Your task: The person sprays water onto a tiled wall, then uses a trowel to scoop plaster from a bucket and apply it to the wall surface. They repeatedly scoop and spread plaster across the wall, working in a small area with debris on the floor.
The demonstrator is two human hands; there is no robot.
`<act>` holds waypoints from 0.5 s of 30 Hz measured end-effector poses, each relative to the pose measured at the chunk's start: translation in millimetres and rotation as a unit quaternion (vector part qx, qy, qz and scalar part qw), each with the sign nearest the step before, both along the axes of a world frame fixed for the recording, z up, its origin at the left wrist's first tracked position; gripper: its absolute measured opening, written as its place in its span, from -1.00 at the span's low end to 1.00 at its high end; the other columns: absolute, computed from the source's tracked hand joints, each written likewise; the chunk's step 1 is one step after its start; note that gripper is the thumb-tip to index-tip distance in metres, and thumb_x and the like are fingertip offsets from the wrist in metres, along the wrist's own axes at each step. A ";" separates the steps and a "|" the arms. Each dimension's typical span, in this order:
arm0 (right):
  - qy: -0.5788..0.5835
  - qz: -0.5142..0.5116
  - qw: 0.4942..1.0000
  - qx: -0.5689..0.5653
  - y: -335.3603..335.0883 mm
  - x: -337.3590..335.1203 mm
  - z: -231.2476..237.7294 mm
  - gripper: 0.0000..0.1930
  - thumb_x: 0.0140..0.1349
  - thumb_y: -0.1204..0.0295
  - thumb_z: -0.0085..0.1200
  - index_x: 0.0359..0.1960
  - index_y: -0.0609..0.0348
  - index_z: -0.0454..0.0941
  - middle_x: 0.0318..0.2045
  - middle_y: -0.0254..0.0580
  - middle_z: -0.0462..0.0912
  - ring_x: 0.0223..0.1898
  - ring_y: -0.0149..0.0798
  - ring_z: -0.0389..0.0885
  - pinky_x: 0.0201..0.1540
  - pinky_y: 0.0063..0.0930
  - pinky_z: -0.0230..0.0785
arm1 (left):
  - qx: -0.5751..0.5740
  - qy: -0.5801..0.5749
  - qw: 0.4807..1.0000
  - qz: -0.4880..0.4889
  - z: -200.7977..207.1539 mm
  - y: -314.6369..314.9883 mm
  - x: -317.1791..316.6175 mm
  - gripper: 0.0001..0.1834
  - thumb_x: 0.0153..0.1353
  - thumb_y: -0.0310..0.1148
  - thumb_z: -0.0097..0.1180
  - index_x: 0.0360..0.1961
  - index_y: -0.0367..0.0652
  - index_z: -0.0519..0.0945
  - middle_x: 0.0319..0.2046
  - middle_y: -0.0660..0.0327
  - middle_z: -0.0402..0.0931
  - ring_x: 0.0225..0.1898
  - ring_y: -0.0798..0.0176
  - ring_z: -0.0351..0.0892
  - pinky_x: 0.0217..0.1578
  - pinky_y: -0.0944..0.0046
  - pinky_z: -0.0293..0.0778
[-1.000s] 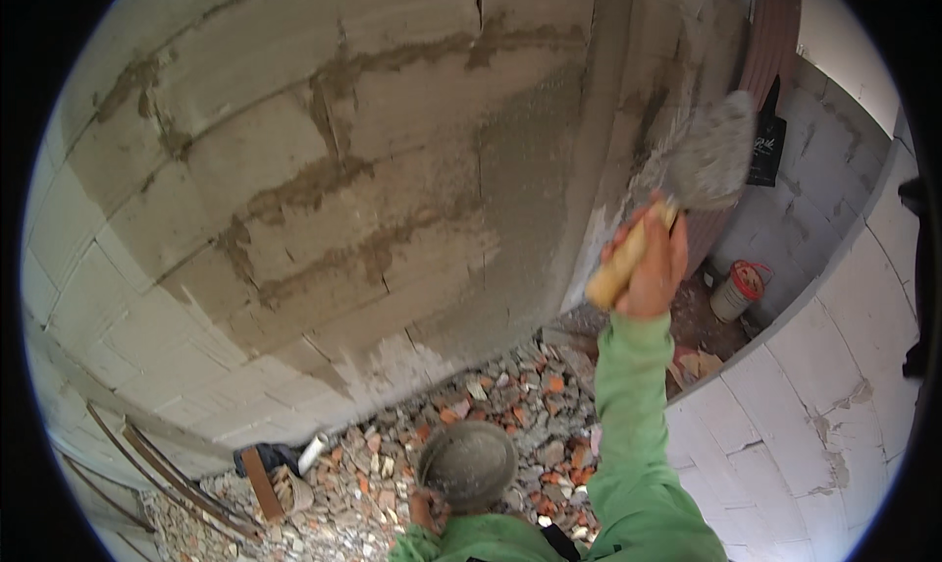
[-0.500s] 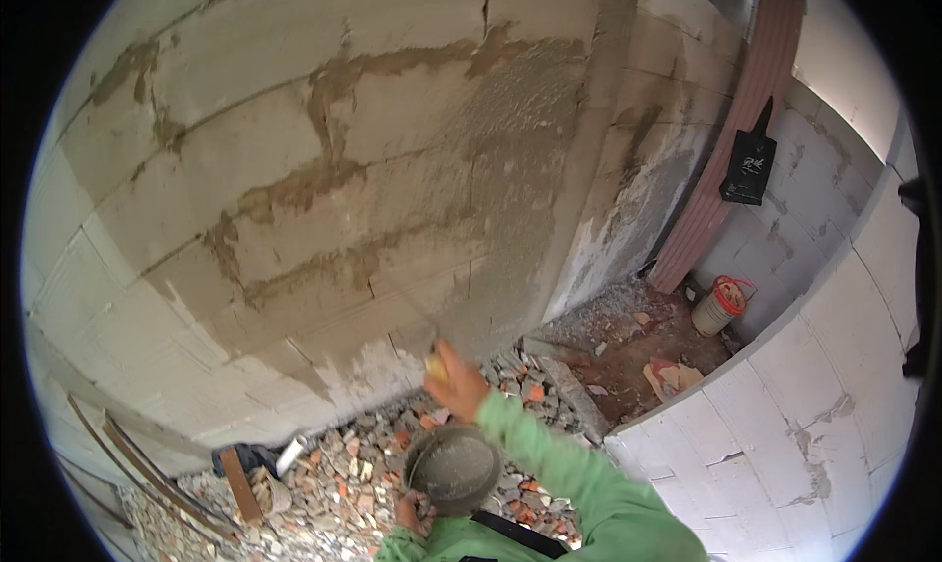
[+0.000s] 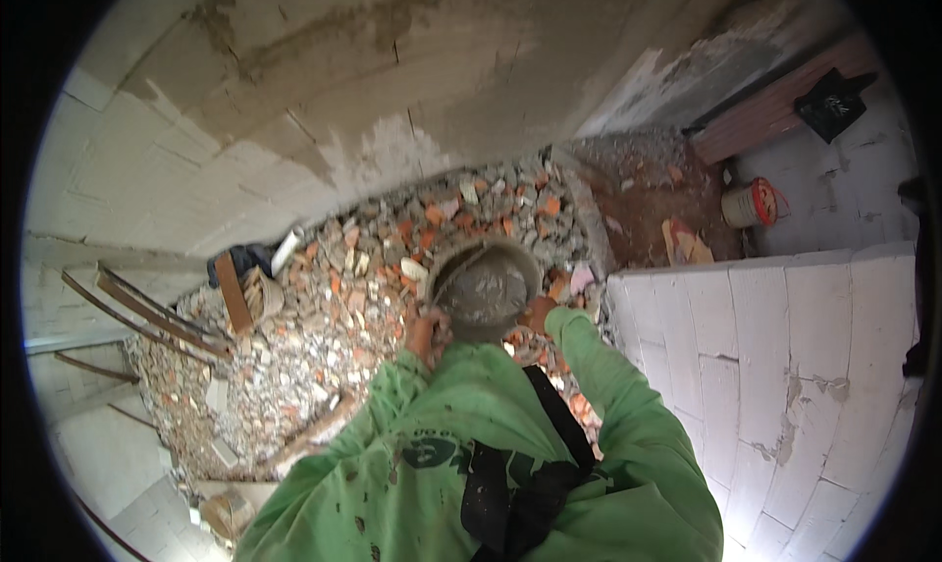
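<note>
A round grey bucket (image 3: 483,332) is held in front of my body, with wet grey mix (image 3: 491,289) inside and its thin handle lying across the opening. My left hand (image 3: 426,332) is closed on the bucket's left side near the rim. At the right side of the bucket is my right hand (image 3: 536,314), fingers curled; what it grips is hidden from this angle. Beyond the bucket rises a block wall (image 3: 392,91), partly coated with damp grey-brown plaster.
Broken brick and stone rubble (image 3: 363,277) covers the ground. A low white block wall (image 3: 756,346) stands to my right. Behind it are a pail with a red rim (image 3: 751,205) and a hanging black bag (image 3: 832,105). Bent metal strips (image 3: 147,312) and a brown board (image 3: 234,292) lie left.
My right hand has come down from the wall, where it held a yellowish-handled tool, to the bucket's side. My view has tilted downward. The left hand keeps hold of the bucket.
</note>
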State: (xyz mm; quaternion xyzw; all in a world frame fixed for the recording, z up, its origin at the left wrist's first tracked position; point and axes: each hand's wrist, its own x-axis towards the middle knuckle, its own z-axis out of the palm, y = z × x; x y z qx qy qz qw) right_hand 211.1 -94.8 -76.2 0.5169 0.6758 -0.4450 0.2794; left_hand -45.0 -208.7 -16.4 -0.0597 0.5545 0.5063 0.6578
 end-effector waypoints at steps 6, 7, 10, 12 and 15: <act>0.247 -0.278 0.915 -0.154 -48.9 30.2 52.5 -0.71 0.27 0.25 0.08 -0.16 0.24 0.52 -0.77 -0.37 0.35 -0.81 -0.50 0.20 -0.70 -0.46 0.07 | 0.027 -0.080 0.994 0.062 -8.5 8.2 -11.0 -0.80 0.11 -0.56 -0.05 -0.20 -0.16 0.35 -0.69 0.31 0.18 -0.69 0.37 0.11 -0.66 0.32 0.17; 0.247 -0.296 0.911 -0.148 -52.8 28.6 61.4 -0.73 0.28 0.26 0.08 -0.20 0.24 0.51 -0.77 -0.37 0.35 -0.81 -0.50 0.20 -0.70 -0.46 0.08 | 0.040 -0.084 0.994 0.057 -8.4 10.4 -12.2 -0.95 0.11 -0.54 -0.04 -0.39 -0.15 0.41 -0.70 0.32 0.16 -0.70 0.37 0.10 -0.66 0.32 0.17; 0.260 -0.318 0.903 -0.128 -45.0 15.2 82.4 -0.76 0.29 0.26 0.05 -0.31 0.22 0.47 -0.76 -0.37 0.34 -0.80 -0.48 0.24 -0.69 -0.48 0.14 | 0.057 -0.083 0.992 0.077 -13.7 25.8 -14.0 -0.72 0.13 -0.51 -0.05 -0.67 -0.04 0.22 -0.71 0.34 0.14 -0.70 0.39 0.08 -0.67 0.32 0.16; 0.323 -0.397 0.843 -0.164 -24.8 6.2 102.7 -0.76 0.30 0.26 0.04 -0.33 0.21 0.46 -0.72 -0.34 0.36 -0.77 -0.46 0.28 -0.68 -0.48 0.17 | 0.002 -0.070 0.993 0.092 -19.3 32.2 -16.4 -0.74 0.18 -0.47 -0.13 -0.65 -0.05 0.23 -0.73 0.35 0.11 -0.74 0.39 0.04 -0.72 0.33 0.10; 0.410 -0.494 0.750 -0.156 23.8 9.8 163.8 -0.78 0.29 0.31 -0.11 -0.29 0.23 0.44 -0.61 -0.27 0.43 -0.71 -0.41 0.35 -0.66 -0.48 0.23 | 0.050 -0.074 0.992 0.089 -26.0 36.4 -22.5 -0.77 0.19 -0.46 -0.19 -0.63 -0.06 0.27 -0.75 0.34 0.11 -0.78 0.39 0.06 -0.81 0.35 0.03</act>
